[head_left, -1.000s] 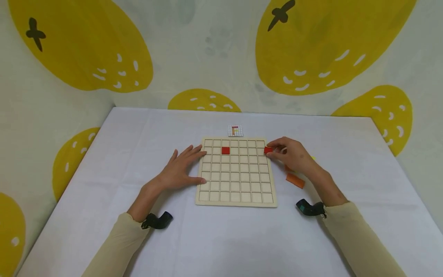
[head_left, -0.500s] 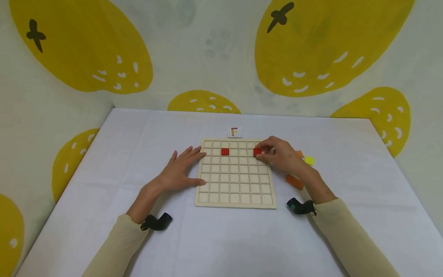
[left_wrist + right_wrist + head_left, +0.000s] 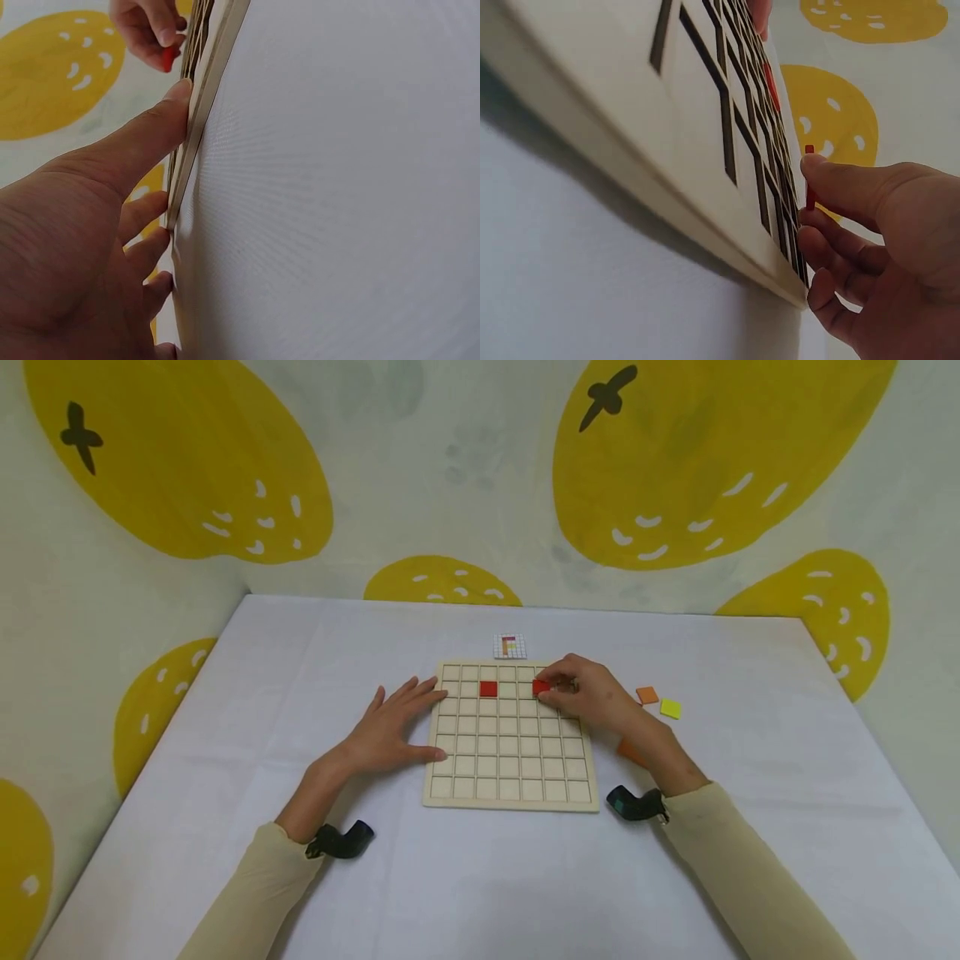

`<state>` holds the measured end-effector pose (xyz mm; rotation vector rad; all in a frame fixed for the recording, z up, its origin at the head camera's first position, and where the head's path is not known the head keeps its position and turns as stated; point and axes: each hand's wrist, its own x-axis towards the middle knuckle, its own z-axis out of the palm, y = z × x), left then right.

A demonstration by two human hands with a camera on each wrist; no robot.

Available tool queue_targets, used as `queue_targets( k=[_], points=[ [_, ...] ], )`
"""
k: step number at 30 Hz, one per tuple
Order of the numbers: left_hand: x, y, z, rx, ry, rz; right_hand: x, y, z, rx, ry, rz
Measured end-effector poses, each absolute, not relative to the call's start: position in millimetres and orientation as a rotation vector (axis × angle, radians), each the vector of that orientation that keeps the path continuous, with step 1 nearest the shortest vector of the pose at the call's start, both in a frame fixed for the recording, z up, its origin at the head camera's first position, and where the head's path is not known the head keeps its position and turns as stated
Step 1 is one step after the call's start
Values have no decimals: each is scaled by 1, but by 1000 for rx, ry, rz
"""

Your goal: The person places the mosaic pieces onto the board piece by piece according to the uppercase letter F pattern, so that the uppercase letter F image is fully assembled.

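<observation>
A square wooden grid board (image 3: pixel 512 806) lies flat on the table. One red square tile (image 3: pixel 488 689) sits in a cell of its second row from the far edge. My right hand (image 3: pixel 592 693) pinches another red tile (image 3: pixel 810 180) between thumb and fingertip, above the board's far right part; the right wrist view shows it edge-on and apart from the grid. At the board's left edge rests my left hand (image 3: pixel 386 731), fingers spread and thumb (image 3: pixel 154 135) touching the wooden rim.
Right of the board lie an orange square tile (image 3: pixel 647 695), a yellow square tile (image 3: pixel 671 708) and a longer orange piece (image 3: pixel 632 752), partly hidden by my right arm. A small printed card with a coloured grid pattern (image 3: pixel 510 646) lies behind the board.
My right hand has carried the red tile leftward from the board's right edge to over the grid. The left hand keeps its place. The orange and yellow tiles have come into view.
</observation>
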<state>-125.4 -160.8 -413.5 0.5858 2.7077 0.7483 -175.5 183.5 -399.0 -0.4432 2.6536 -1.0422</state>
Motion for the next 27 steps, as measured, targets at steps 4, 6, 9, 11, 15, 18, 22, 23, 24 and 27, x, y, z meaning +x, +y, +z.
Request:
queue_targets(
  k=[4,6,9,11,15,18,22,23,24,27],
  points=[
    [-125,-162,-413,588,2714,751,-177,177,-398,-443,2652,-1058],
    [-125,-162,-412,591,2716,753,-177,174,-398,-451,2649,-1070],
    [-125,-162,-412,595,2715,755,-178,171,-399,-442,2643,-1085],
    [-125,-162,-413,597,2713,757,-178,170,-400,-443,2638,-1088],
    [-125,-162,-413,592,2709,754,-178,166,-400,-462,2620,-1083],
    [-124,-161,-413,581,2705,750,-179,163,-400,-476,2611,-1077],
    [-123,-160,-411,577,2707,751,-180,159,-400,-459,2608,-1066],
    [-123,-160,-411,577,2708,752,-180,158,-400,-458,2608,-1060],
    [-123,-160,-411,576,2707,754,-180,158,-400,-455,2607,-1056],
    [-123,-159,-412,578,2703,759,-180,155,-400,-442,2604,-1052]
  ],
)
